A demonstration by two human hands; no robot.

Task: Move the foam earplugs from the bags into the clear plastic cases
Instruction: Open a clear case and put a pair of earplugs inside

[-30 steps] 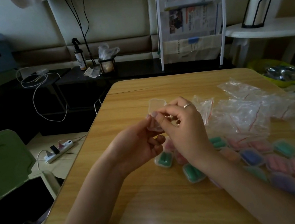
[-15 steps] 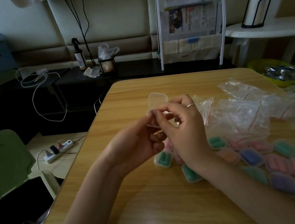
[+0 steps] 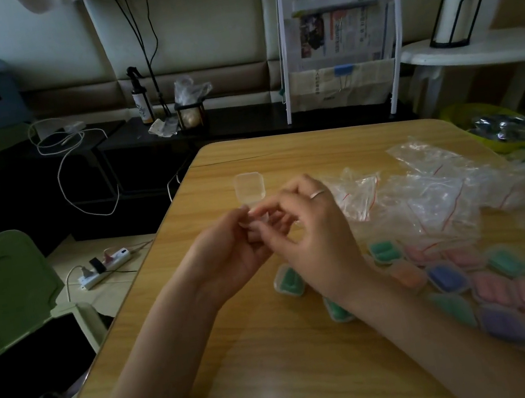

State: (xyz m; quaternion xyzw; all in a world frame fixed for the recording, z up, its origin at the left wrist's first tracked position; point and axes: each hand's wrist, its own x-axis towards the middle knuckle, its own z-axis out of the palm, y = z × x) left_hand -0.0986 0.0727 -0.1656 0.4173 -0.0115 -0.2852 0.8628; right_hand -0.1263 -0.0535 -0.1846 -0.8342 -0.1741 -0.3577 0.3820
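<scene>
My left hand [image 3: 229, 256] and my right hand [image 3: 317, 245] meet above the middle of the wooden table [image 3: 282, 369], both gripping a small clear plastic case [image 3: 249, 187]. Its open lid stands up above my fingertips; its lower half is hidden between my fingers. Whether an earplug is inside cannot be told. Several filled cases with green [image 3: 289, 280], blue [image 3: 448, 277], pink [image 3: 491, 287] and orange earplugs lie on the table to the right. Crumpled clear bags [image 3: 428, 199] with red zip strips lie behind them.
A green bin [image 3: 2, 294] with its lid raised stands left of the table. A white power strip [image 3: 103, 265] and cables lie on the floor. Beyond the far table edge are a dark low shelf with a spray bottle [image 3: 140, 96] and a white newspaper rack [image 3: 338, 29].
The case lid has risen slightly and opened further back. My right hand's fingers have shifted lower, over the case's base, while my left hand stays about where it was.
</scene>
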